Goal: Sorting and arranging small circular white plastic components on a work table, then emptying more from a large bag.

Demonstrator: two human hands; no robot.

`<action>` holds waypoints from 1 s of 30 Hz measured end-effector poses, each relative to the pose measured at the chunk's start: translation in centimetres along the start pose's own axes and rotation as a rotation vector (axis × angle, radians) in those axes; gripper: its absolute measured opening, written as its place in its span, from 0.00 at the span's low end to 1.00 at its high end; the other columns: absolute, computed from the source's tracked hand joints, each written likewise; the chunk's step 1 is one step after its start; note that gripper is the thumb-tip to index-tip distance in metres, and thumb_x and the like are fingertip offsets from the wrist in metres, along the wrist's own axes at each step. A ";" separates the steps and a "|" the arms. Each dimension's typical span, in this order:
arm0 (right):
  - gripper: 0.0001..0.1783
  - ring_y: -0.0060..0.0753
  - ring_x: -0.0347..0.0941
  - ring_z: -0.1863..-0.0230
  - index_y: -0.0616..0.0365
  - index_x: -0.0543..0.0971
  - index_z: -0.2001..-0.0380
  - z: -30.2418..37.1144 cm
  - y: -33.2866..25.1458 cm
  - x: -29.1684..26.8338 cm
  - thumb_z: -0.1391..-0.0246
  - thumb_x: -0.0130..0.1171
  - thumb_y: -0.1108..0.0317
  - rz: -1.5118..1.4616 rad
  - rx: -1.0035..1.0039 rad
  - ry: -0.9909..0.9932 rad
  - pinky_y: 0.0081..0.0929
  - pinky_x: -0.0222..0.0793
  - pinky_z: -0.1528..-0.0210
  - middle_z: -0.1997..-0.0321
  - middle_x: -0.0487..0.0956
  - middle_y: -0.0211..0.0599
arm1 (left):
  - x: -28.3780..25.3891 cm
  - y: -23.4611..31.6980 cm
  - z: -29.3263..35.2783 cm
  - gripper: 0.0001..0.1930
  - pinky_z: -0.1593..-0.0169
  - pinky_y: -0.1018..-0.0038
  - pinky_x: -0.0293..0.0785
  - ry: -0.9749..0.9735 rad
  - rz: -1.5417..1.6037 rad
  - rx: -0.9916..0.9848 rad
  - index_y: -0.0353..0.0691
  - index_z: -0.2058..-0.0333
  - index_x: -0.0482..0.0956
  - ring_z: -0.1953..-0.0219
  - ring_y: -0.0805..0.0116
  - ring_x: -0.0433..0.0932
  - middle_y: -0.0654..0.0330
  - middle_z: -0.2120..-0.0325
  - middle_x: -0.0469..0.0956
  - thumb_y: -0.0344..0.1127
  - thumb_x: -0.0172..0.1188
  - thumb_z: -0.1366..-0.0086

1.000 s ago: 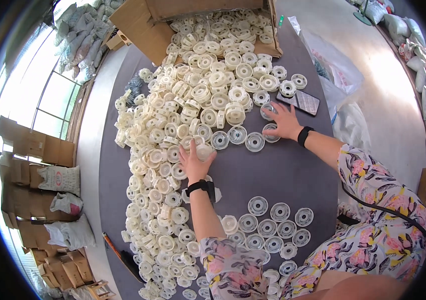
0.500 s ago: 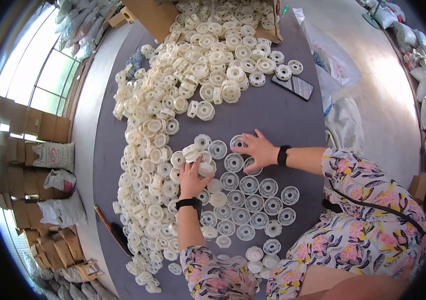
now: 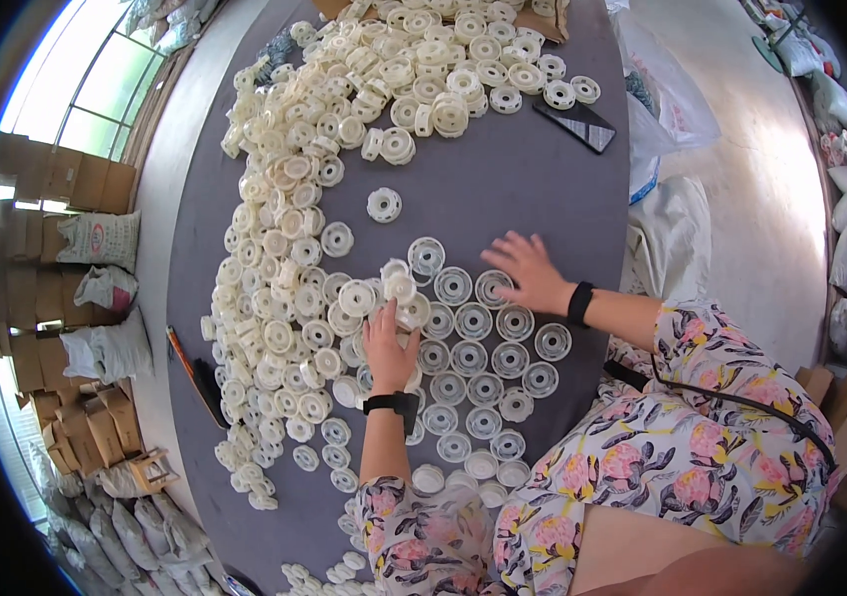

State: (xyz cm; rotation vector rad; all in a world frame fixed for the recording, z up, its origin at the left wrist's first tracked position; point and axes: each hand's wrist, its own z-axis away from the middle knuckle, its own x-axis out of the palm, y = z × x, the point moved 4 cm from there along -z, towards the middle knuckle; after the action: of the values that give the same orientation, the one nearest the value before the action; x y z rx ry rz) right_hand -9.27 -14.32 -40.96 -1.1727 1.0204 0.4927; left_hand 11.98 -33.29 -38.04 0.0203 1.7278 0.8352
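My left hand [image 3: 388, 350] lies with fingers stretched out against a small bunch of off-white round plastic parts [image 3: 400, 282], ring-shaped with hollow middles. Its thumb is apart from the fingers. My right hand [image 3: 528, 272] is spread wide, with its thumb side close to one of the upright-facing plastic rings [image 3: 494, 289]. Whether it touches that ring I cannot tell. Between and below my hands, several similar rings [image 3: 484, 388] lie flat, side by side in close rows, with their hollow faces up. A single ring [image 3: 384, 206] lies apart, beyond my left hand.
A long heap of loose plastic parts [image 3: 289, 248] runs along the table's left side and across the far end. A black phone [image 3: 575, 123] lies at the far right. An orange-edged tool [image 3: 195, 375] rests by the left edge. Cartons [image 3: 68, 182] and sacks [image 3: 106, 345] stand beyond the table.
The whole view has shifted, so the table appears higher. Against the table, my left hand and the bunch of parts have moved nearer to me. My right hand has moved nearer and rightward.
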 end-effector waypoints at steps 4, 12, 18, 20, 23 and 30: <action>0.41 0.50 0.41 0.30 0.49 0.57 0.36 1.8 4.9 -0.5 0.50 0.55 0.45 0.209 0.092 -0.033 0.62 0.33 0.34 0.32 0.54 0.43 | -0.6 0.4 1.3 0.33 0.45 0.65 0.64 -0.042 0.136 -0.163 0.37 0.42 0.63 0.52 0.58 0.72 0.51 0.51 0.72 0.31 0.64 0.47; 0.50 0.53 0.29 0.28 0.54 0.48 0.33 1.7 4.7 0.5 0.52 0.51 0.37 0.346 0.047 -0.259 0.63 0.25 0.34 0.28 0.42 0.47 | -1.9 -3.4 12.4 0.30 0.55 0.76 0.71 0.317 0.801 -0.746 0.28 0.43 0.59 0.57 0.70 0.74 0.53 0.55 0.72 0.27 0.60 0.42; 0.52 0.55 0.28 0.28 0.56 0.47 0.33 1.5 4.3 1.3 0.52 0.49 0.34 0.421 0.031 -0.265 0.64 0.25 0.34 0.28 0.41 0.48 | -2.2 -3.4 22.8 0.30 0.62 0.78 0.72 0.464 0.434 -0.893 0.30 0.45 0.63 0.63 0.72 0.74 0.55 0.57 0.74 0.29 0.64 0.45; 0.53 0.55 0.28 0.28 0.56 0.47 0.33 1.4 4.4 1.6 0.52 0.49 0.34 0.451 0.037 -0.265 0.65 0.26 0.35 0.28 0.41 0.48 | -2.3 -2.7 24.7 0.31 0.62 0.78 0.72 0.523 0.492 -0.925 0.30 0.45 0.63 0.63 0.72 0.75 0.54 0.57 0.74 0.30 0.65 0.46; 0.53 0.55 0.28 0.28 0.57 0.47 0.33 1.3 4.7 1.7 0.53 0.50 0.34 0.457 0.037 -0.283 0.65 0.27 0.35 0.28 0.40 0.47 | -2.6 -2.7 27.6 0.30 0.62 0.78 0.72 0.592 0.554 -0.978 0.30 0.46 0.64 0.63 0.72 0.75 0.54 0.56 0.74 0.31 0.66 0.46; 0.53 0.55 0.25 0.28 0.57 0.43 0.33 1.0 4.9 1.3 0.51 0.48 0.35 0.519 0.072 -0.347 0.64 0.26 0.35 0.28 0.36 0.48 | -2.1 -0.6 24.8 0.32 0.56 0.69 0.72 0.409 0.287 -0.928 0.30 0.48 0.67 0.59 0.60 0.76 0.49 0.55 0.73 0.35 0.68 0.50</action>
State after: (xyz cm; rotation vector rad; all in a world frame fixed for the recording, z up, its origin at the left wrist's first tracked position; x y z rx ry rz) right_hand -12.10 -11.92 -44.60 -0.7144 1.0225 1.0215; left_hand 34.06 -21.88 -38.81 -0.5692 1.5609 1.8905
